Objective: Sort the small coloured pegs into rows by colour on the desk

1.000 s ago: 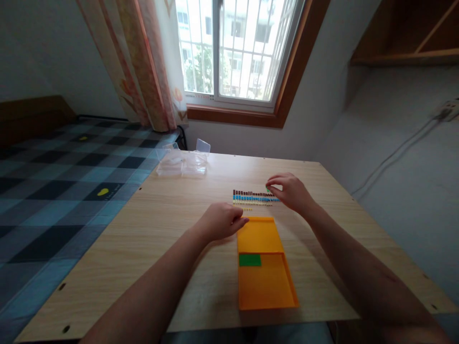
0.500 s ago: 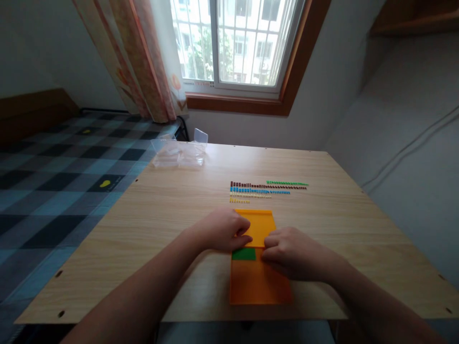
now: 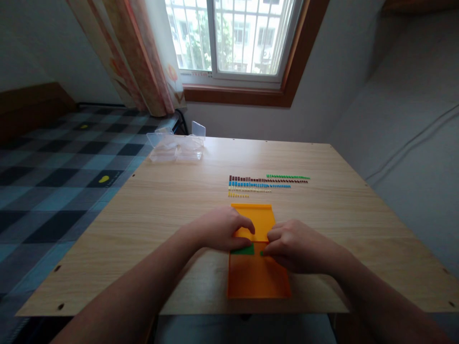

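An orange tray with a lighter orange upper part lies near the table's front edge. At its left side, a flat green piece rests under the fingers of my left hand, whose thumb and index finger are apart. My right hand is at the tray's right side, fingers pinched on a small green piece. Beyond the tray, rows of small pieces lie on the table: green, dark brown, blue, pale and yellow.
Clear plastic boxes with raised lids stand at the back left of the wooden table. A bed with a checked cover is on the left, and a window with a curtain is behind.
My left index finger and thumb have spread apart. A small green piece now shows at my right fingertips. The view has shifted slightly, with the table appearing higher.
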The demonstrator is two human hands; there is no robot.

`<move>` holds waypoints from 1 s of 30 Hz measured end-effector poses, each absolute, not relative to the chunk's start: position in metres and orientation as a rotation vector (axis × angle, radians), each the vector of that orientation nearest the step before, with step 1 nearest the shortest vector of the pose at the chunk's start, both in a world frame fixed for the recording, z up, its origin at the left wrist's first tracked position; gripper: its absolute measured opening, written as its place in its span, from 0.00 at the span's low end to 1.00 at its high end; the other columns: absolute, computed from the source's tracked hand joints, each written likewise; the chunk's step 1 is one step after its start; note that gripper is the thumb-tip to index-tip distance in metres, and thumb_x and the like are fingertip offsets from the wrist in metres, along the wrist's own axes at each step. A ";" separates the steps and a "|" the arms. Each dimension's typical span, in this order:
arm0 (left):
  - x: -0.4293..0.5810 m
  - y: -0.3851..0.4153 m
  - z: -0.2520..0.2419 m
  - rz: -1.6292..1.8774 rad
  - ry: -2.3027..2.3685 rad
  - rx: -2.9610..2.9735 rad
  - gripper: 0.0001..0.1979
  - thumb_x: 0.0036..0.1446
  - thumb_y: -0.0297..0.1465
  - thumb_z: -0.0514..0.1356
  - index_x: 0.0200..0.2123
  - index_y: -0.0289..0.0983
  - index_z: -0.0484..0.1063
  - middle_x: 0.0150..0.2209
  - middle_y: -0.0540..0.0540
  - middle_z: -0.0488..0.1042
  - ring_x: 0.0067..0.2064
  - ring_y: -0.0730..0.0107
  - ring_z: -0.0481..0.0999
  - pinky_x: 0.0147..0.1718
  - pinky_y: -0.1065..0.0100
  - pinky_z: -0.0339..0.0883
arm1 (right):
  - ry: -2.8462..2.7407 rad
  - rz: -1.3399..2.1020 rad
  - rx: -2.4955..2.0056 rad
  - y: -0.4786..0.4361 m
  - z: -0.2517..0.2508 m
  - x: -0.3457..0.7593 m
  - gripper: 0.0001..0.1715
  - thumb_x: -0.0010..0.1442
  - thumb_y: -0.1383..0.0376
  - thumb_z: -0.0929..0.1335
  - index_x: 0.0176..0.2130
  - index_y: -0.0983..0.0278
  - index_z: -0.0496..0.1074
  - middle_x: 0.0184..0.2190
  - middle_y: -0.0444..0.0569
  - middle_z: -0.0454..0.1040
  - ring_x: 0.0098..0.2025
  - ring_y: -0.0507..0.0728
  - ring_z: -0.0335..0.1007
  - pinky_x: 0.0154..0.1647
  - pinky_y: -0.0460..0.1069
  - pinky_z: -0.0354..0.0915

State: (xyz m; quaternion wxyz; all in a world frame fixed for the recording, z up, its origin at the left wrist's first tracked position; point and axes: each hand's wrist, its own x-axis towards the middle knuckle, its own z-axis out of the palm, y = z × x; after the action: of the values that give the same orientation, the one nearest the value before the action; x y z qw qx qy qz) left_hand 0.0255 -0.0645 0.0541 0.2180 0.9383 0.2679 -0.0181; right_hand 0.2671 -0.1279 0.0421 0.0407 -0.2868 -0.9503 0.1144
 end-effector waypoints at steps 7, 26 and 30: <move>0.024 -0.062 0.047 -0.020 0.711 2.575 0.13 0.57 0.34 0.62 0.44 0.46 0.81 0.29 0.49 0.79 0.31 0.64 0.77 0.31 0.66 0.64 | -2.922 0.321 -0.930 -0.128 0.037 0.261 0.11 0.62 0.72 0.67 0.34 0.60 0.78 0.27 0.44 0.74 0.26 0.50 0.62 0.27 0.49 0.48; 0.024 -0.062 0.046 0.018 0.688 2.568 0.13 0.56 0.33 0.62 0.44 0.45 0.81 0.25 0.50 0.77 0.29 0.66 0.76 0.29 0.67 0.63 | -2.936 0.325 -0.971 -0.129 0.038 0.261 0.11 0.63 0.71 0.66 0.35 0.61 0.78 0.27 0.45 0.74 0.25 0.50 0.58 0.27 0.50 0.44; 0.024 -0.062 0.047 0.014 0.680 2.579 0.13 0.56 0.33 0.62 0.45 0.44 0.81 0.25 0.50 0.76 0.29 0.66 0.76 0.29 0.68 0.63 | -2.939 0.345 -0.971 -0.127 0.038 0.261 0.11 0.64 0.69 0.65 0.35 0.61 0.78 0.27 0.46 0.74 0.25 0.50 0.58 0.27 0.50 0.44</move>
State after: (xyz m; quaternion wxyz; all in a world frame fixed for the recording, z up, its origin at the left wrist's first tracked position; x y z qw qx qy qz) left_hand 0.0240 -0.0615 0.0475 0.2352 0.9398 0.2478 0.0049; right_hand 0.2609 -0.1265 0.0383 0.0135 -0.3117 -0.9436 0.1108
